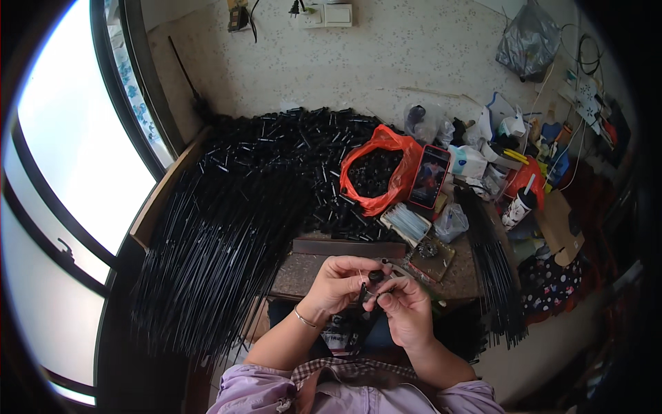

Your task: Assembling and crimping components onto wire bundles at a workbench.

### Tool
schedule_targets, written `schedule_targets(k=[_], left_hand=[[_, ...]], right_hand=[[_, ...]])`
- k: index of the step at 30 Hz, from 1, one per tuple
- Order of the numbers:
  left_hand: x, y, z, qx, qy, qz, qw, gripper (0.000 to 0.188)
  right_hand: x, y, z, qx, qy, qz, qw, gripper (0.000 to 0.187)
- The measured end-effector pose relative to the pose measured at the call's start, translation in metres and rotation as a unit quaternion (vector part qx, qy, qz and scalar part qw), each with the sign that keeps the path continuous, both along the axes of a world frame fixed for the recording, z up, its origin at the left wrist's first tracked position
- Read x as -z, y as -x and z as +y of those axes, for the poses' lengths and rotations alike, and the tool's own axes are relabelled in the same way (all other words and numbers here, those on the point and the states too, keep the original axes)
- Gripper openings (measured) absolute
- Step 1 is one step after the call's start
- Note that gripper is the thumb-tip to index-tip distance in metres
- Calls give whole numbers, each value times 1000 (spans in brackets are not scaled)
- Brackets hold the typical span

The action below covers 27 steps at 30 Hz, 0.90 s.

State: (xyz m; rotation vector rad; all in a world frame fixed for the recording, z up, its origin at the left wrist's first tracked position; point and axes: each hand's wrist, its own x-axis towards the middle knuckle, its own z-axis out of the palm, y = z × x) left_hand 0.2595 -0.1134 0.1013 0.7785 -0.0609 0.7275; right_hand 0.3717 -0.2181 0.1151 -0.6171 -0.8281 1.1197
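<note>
Both hands are together low in the middle of the view, just in front of the near edge of the desk. The left hand curls in from the left, a thin bracelet on its wrist, its grip pinched shut on a small black cap. The right hand meets it from the other side, fingers closed too, pressing on the same piece from below. The cap is short, dark, roughly cylindrical and a little glossy on top; a thin black rod seems to run down from it between the two hands, though its lower end is lost against the dark lap.

Now the surroundings. To the left, a big sheaf of long black rods fans out over the desk edge and hangs toward the floor. Behind it, a wide heap of small black tubes covers the back of the desk. An orange bag sits open just right of the heap, with more black pieces inside. A phone in a red case leans against the bag's right side. A second, slimmer bundle of rods lies along the right, well apart from the hands. Clutter fills the far right corner, too small to sort out.
</note>
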Motion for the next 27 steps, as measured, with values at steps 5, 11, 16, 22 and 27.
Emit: schedule_targets(k=[5,11,16,22,27], left_hand=[[-10,21,-12,-5,-61,-50,997,18],[-19,36,-12,-32,-99,7,995,16],[-31,38,-9,-66,-219,75,971,13],[-25,25,-20,-67,-215,23,974,12],[0,10,-36,-562,-371,155,723,17]], right_hand=[[1,-1,-1,-131,10,35,991,13],[1,2,1,-74,4,12,997,18],[7,-4,0,-77,1,-4,997,24],[-6,-18,1,-195,29,-14,980,26],[10,-22,0,-35,37,-59,997,25]])
